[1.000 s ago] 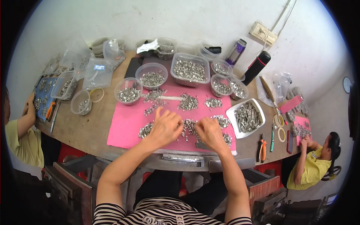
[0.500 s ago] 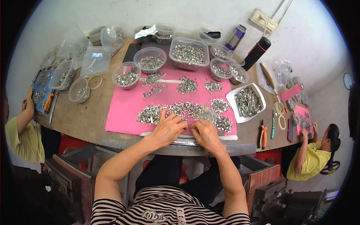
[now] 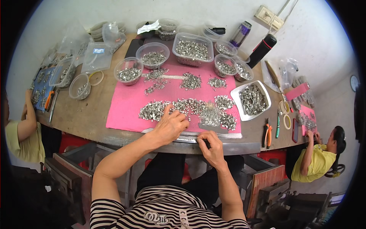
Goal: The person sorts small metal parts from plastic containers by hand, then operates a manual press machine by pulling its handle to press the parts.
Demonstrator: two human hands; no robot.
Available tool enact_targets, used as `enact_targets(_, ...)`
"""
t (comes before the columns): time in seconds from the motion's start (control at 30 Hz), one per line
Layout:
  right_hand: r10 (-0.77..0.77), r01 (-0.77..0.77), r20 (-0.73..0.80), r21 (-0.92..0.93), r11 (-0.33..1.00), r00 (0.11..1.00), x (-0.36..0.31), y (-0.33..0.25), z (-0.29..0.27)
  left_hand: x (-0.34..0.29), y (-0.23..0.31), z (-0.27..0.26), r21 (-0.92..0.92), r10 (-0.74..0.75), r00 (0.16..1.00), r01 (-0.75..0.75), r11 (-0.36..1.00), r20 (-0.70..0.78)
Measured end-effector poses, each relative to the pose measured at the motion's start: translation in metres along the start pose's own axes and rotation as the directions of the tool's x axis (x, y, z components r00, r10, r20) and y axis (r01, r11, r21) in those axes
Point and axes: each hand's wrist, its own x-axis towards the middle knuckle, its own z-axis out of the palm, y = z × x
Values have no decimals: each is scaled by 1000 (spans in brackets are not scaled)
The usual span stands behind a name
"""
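Note:
At the near edge of the pink mat (image 3: 126, 110), my left hand (image 3: 171, 125) is at the row of small silver metal pieces (image 3: 154, 110). Its index finger stretches to the pile while the other fingers bend; nothing shows in them. My right hand (image 3: 211, 147) is closed beside the table's metal front edge (image 3: 183, 138). A small dark object (image 3: 207, 143) shows between its fingers; its kind is unclear. Just beyond, a heap of thin silver pins (image 3: 209, 116) lies among the pieces. Smaller piles (image 3: 190, 84) dot the mat farther back.
Clear tubs (image 3: 192, 49) of metal pieces line the back; a white dish (image 3: 249, 100) stands at the right. Orange-handled pliers (image 3: 268, 135), a green tool (image 3: 278, 124) and tape rolls (image 3: 286, 122) lie beyond it. A co-worker (image 3: 316, 160) sits right, another (image 3: 24, 133) left.
My right hand has drawn back toward me, away from my left hand and onto the table edge, and the dark object now shows in it. My left hand has shifted slightly.

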Motion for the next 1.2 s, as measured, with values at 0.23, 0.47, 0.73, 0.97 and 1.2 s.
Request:
enact_targets(0.23,-3,3,-35,2,1000,999,-1,-1,3,-3,0,4,-112,-43,999,40,993,-25)
enact_targets(0.47,9,-9,-26,-8,1000,1000,-1,-3,3,-4,3,6,-110,-54,998,50,993,-31)
enact_targets(0.73,-220,199,-47,-275,941,974,-6,-3,8,-15,29,7,-486,-227,970,156,860,-91)
enact_targets(0.97,209,-174,-122,252,952,970,-22,20,5,-15,49,9,-413,-158,981,99,905,-111)
enact_targets(1.2,167,-129,-167,216,968,972,-17,20,4,-15,50,12,-285,-112,986,72,956,-126)
